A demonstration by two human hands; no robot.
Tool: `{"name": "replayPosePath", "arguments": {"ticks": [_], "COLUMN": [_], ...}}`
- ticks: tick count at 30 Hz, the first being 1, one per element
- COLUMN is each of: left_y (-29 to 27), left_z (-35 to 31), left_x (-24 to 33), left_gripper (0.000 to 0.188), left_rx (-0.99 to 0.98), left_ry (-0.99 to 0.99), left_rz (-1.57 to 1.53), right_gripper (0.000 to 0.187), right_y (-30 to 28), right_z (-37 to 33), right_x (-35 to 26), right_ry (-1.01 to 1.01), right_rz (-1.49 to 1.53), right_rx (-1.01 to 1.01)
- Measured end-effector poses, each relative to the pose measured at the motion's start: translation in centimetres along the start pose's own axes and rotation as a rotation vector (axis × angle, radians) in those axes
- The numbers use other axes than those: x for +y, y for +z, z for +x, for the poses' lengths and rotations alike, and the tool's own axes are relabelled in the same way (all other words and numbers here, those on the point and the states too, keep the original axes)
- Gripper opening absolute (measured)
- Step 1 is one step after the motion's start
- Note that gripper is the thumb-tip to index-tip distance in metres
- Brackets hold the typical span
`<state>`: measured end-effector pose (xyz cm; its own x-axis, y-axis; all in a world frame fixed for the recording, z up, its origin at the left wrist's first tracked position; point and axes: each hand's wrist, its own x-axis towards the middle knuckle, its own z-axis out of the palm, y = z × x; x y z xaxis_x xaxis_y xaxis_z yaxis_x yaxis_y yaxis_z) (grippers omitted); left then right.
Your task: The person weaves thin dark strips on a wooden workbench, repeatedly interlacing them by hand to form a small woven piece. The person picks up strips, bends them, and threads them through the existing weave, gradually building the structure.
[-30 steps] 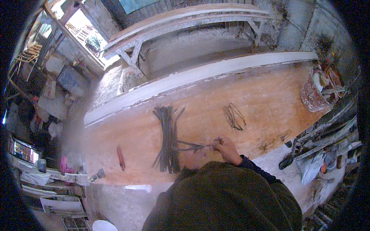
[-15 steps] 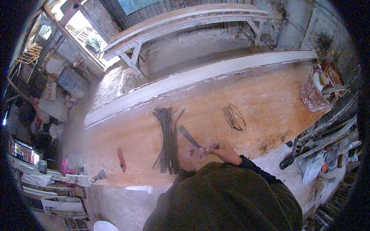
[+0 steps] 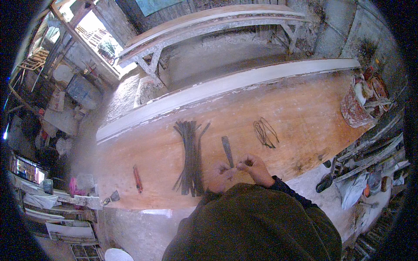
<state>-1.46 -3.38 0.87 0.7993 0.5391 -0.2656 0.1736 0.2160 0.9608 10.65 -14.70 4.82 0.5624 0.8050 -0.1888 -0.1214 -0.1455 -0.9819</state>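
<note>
My left hand (image 3: 219,177) is closed on the lower end of a dark flat strip (image 3: 227,150), which points away from me over the wooden tabletop (image 3: 300,111). Close against it, my right hand (image 3: 256,168) is pinched; what lies between its fingertips is too small to make out. To the left of my hands lies a bundle of similar dark strips (image 3: 190,158), slightly fanned at its ends. Beyond my right hand rests a loose coil of thin dark cord (image 3: 265,133).
A red-handled tool (image 3: 137,179) and a scraper (image 3: 111,198) lie on the table's left part. At its right end stands a stained bucket (image 3: 356,106) with things in it. A long white board (image 3: 226,89) runs along the far edge, with a bench (image 3: 209,21) behind.
The strip has swung from leaning left to nearly straight away from me. My hands have shifted slightly, and the right fingers are raised a little. The bundle and cord stay put.
</note>
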Motion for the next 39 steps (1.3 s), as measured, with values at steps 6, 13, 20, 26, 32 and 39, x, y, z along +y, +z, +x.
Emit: {"name": "replayPosePath", "arguments": {"ticks": [6, 13, 20, 26, 32, 39], "left_y": [0.4, -0.6, -1.2, -0.8, 0.5, 0.7], "left_z": [0.0, 0.3, 0.1, 0.0, 0.1, -0.6], "left_x": [0.7, -1.4, 0.7, 0.2, 0.4, 3.1], "left_gripper": [0.02, 0.02, 0.034, 0.054, 0.062, 0.027], "left_rx": [-0.019, -0.085, -0.026, -0.172, -0.12, -0.016], "left_ry": [-0.293, -0.193, -0.139, -0.234, -0.356, 0.39], "left_rz": [-0.061, -0.14, 0.094, -0.386, -0.373, 0.284], "right_gripper": [0.007, 0.008, 0.009, 0.006, 0.006, 0.014], "right_y": [-0.8, -0.5, -0.8, -1.1, -1.0, -0.4], "right_z": [-0.6, -0.2, 0.0, 0.2, -0.1, 0.1], "right_x": [-0.1, 0.2, 0.6, 0.6, 0.3, -1.6], "right_ry": [-0.649, -0.597, -0.662, -0.719, -0.558, 0.073], "right_rz": [-0.569, -0.365, -0.567, -0.702, -0.509, 0.141], "right_rx": [0.047, -0.22, -0.237, -0.076, 0.003, -0.074]}}
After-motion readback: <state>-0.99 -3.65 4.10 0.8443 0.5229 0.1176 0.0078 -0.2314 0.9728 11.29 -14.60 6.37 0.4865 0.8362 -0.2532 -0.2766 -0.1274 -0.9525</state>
